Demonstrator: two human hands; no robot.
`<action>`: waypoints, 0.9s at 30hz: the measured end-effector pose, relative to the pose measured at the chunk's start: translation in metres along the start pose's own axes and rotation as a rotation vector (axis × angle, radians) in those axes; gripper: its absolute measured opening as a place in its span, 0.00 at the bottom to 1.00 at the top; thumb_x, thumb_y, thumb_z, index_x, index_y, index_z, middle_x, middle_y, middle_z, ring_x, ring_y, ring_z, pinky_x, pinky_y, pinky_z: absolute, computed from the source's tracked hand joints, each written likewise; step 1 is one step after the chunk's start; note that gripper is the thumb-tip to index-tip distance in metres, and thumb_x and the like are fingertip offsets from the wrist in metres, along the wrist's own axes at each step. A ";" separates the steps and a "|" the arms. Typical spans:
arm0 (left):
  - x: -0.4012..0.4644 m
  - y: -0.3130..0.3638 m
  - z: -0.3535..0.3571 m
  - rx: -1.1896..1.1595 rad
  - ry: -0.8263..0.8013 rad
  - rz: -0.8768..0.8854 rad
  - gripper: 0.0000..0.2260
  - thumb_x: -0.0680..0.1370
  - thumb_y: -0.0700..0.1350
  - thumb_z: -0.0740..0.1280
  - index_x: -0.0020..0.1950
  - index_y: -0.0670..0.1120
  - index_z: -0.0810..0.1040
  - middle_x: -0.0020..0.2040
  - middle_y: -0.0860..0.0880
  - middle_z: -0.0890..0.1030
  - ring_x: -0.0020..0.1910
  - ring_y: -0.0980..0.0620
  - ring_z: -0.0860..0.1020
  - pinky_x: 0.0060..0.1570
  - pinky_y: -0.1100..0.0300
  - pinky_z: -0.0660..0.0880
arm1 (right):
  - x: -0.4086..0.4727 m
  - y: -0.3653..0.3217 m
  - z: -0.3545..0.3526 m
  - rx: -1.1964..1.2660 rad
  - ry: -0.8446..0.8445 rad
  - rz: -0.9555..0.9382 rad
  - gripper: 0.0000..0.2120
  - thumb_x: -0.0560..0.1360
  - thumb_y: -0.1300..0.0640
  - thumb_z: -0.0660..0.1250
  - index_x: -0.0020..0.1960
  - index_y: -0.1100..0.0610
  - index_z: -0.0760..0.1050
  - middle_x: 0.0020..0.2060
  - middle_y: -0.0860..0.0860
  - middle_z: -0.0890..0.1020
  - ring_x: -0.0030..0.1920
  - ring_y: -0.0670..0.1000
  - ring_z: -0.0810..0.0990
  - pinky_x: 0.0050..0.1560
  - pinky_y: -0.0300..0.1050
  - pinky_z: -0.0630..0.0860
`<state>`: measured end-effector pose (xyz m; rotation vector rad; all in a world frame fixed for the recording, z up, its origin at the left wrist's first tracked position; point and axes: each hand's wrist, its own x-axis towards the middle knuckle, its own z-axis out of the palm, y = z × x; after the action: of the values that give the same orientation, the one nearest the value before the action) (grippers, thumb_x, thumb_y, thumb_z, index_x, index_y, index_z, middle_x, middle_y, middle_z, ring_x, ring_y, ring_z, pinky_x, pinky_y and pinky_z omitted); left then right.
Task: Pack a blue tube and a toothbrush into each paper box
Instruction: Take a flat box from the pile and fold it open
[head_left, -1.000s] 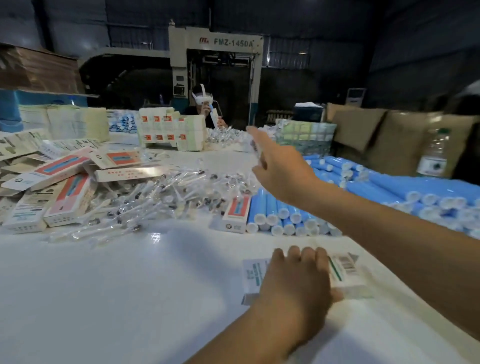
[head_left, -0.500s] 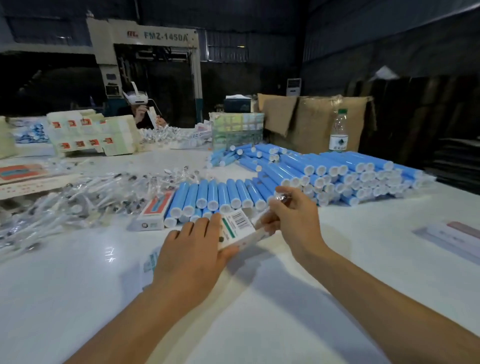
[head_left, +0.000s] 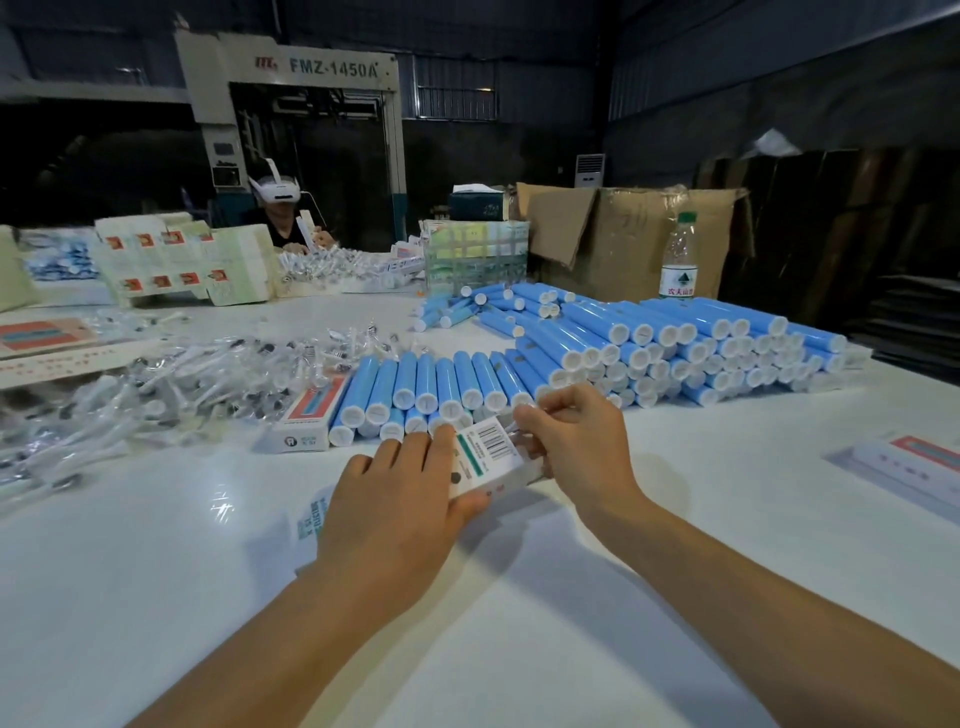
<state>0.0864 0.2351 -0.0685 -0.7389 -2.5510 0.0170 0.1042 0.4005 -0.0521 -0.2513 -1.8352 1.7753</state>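
On the white counter (head_left: 156, 597) the left hand (head_left: 395, 514) lies over a paper box (head_left: 488, 457), fingers spread across its top and thumb under its near edge, holding it tilted with the barcode side up. The right hand (head_left: 576, 441) is at the box's far end with fingers curled, pinching something small and clear there; what it is cannot be told, as it is mostly hidden. Just behind the box a row of blue tubes (head_left: 426, 384) lies side by side with white caps toward the camera, and a bigger heap of the same tubes (head_left: 675, 343) is stacked to the right. To the left, a pile of toothbrushes in clear wrappers (head_left: 171, 389) spreads over the counter, with a closed red-and-blue box (head_left: 306, 415) between it and the tube row. A water bottle (head_left: 679, 257) stands behind the heap, beside a cardboard carton (head_left: 623, 234). Across the counter sits another person wearing a headset (head_left: 278, 189).
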 end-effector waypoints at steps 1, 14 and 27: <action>0.000 0.000 0.000 0.007 0.005 0.000 0.31 0.77 0.66 0.43 0.75 0.50 0.48 0.70 0.53 0.64 0.66 0.52 0.64 0.59 0.58 0.63 | -0.002 0.001 0.002 -0.058 0.000 -0.022 0.08 0.72 0.60 0.72 0.39 0.59 0.73 0.31 0.52 0.83 0.33 0.48 0.84 0.33 0.47 0.79; 0.000 -0.007 0.000 -0.041 0.046 -0.073 0.33 0.75 0.67 0.41 0.76 0.51 0.49 0.70 0.54 0.65 0.66 0.52 0.65 0.59 0.58 0.63 | -0.011 -0.003 0.000 -0.345 -0.032 -0.226 0.08 0.74 0.58 0.62 0.44 0.48 0.79 0.48 0.42 0.73 0.56 0.44 0.67 0.57 0.32 0.64; 0.000 -0.008 0.005 0.064 0.022 -0.107 0.32 0.77 0.65 0.45 0.75 0.49 0.49 0.69 0.51 0.66 0.65 0.51 0.66 0.59 0.57 0.65 | -0.027 0.004 0.009 -0.525 -0.176 -0.352 0.11 0.76 0.62 0.63 0.53 0.62 0.82 0.37 0.53 0.79 0.43 0.50 0.72 0.45 0.44 0.70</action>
<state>0.0801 0.2294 -0.0718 -0.5745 -2.5533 0.0543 0.1210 0.3789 -0.0624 0.0363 -2.2854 1.0890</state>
